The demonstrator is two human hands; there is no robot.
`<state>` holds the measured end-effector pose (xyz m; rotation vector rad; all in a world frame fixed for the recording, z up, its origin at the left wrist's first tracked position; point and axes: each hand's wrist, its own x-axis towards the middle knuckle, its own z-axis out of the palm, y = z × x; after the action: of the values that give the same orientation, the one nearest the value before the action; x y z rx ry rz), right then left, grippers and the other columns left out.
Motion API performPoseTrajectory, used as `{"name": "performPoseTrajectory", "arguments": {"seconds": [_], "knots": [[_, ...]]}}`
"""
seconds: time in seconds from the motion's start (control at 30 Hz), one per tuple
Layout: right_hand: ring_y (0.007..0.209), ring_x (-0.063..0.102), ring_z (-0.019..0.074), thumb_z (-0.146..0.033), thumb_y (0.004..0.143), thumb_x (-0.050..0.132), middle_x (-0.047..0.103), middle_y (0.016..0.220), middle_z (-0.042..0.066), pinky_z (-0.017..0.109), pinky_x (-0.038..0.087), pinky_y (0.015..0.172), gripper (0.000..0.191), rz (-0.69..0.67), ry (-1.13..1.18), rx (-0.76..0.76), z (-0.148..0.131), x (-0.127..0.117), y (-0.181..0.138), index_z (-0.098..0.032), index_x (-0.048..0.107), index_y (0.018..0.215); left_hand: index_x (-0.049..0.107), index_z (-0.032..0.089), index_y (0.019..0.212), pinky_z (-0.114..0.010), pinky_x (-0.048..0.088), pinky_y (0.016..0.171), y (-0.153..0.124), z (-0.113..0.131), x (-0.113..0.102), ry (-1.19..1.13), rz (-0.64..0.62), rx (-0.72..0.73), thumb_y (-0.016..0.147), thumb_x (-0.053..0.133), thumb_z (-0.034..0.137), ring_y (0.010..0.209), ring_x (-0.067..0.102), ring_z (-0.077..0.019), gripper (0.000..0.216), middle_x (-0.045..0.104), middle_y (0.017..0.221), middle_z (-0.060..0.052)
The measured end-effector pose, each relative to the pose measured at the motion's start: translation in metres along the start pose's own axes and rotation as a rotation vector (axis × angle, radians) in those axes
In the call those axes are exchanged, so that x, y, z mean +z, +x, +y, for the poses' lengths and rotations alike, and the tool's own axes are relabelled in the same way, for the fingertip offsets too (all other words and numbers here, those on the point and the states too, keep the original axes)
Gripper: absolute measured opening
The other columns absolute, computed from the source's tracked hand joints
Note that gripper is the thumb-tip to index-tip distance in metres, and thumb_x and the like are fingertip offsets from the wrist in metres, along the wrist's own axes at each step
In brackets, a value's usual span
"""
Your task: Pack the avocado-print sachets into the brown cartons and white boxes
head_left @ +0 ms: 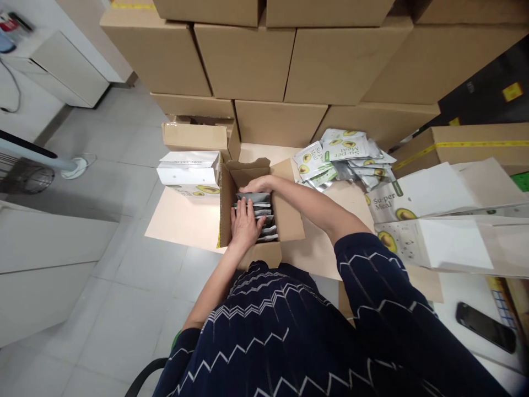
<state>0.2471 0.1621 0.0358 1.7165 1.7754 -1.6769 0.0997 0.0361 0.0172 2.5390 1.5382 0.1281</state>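
An open cardboard box [291,212] stands on the table before me, holding a row of upright flat pouches [266,220] with silvery edges. My left hand [244,225] lies over the left part of the row, fingers spread and touching the pouch tops. At the far end of the row, my right hand [260,184] reaches into the box, just behind a grey pouch [258,197]. Its fingers are partly hidden there, so I cannot see whether they grip that pouch.
A pile of printed avocado pouches [345,157] lies right of the box. White printed cartons [413,242] stand farther right, near a black phone [485,326]. Another white carton [190,168] is at the left. Stacked brown boxes [243,63] form a wall behind.
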Motion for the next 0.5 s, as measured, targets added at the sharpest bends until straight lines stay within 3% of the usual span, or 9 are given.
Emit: {"name": "performPoseTrajectory", "arguments": {"seconds": [0.1,0.17,0.37,0.5], "knots": [[0.072,0.069,0.0175,-0.033,0.099,0.043,0.074,0.092,0.011,0.028,0.054,0.07,0.037,-0.252,0.121,0.09,0.004,-0.001,0.011,-0.009,0.062,0.12,0.032,0.004,0.148,-0.054,0.023,0.118,0.0,0.0,0.0,0.01,-0.002,-0.003,0.094,0.042,0.049,0.145,0.029,-0.0357,0.071,0.033,0.155,-0.024],[0.064,0.068,0.0179,-0.03,0.097,0.045,0.072,0.08,0.01,0.031,0.055,0.068,0.034,-0.332,0.113,0.139,0.008,0.001,0.02,-0.006,0.064,0.113,0.032,0.003,0.148,-0.053,0.023,0.117,0.0,0.0,-0.001,0.012,-0.003,-0.002,0.094,0.042,0.049,0.144,0.03,-0.0361,0.072,0.033,0.155,-0.024],[0.053,0.063,0.0184,-0.026,0.091,0.05,0.067,0.068,0.007,0.034,0.055,0.06,0.031,-0.34,0.032,0.075,0.018,0.01,0.041,-0.004,0.066,0.105,0.033,0.005,0.148,-0.052,0.026,0.116,-0.001,0.001,-0.004,0.021,0.012,0.0,0.094,0.043,0.049,0.143,0.032,-0.0349,0.071,0.034,0.153,-0.026],[0.05,0.062,0.0175,-0.027,0.092,0.045,0.063,0.065,0.005,0.033,0.055,0.056,0.034,-0.391,-0.025,0.079,0.019,0.011,0.046,-0.003,0.066,0.102,0.032,0.007,0.15,-0.053,0.026,0.116,-0.002,0.002,-0.003,0.04,0.015,0.008,0.094,0.042,0.049,0.144,0.028,-0.0369,0.07,0.029,0.158,-0.019]]}}
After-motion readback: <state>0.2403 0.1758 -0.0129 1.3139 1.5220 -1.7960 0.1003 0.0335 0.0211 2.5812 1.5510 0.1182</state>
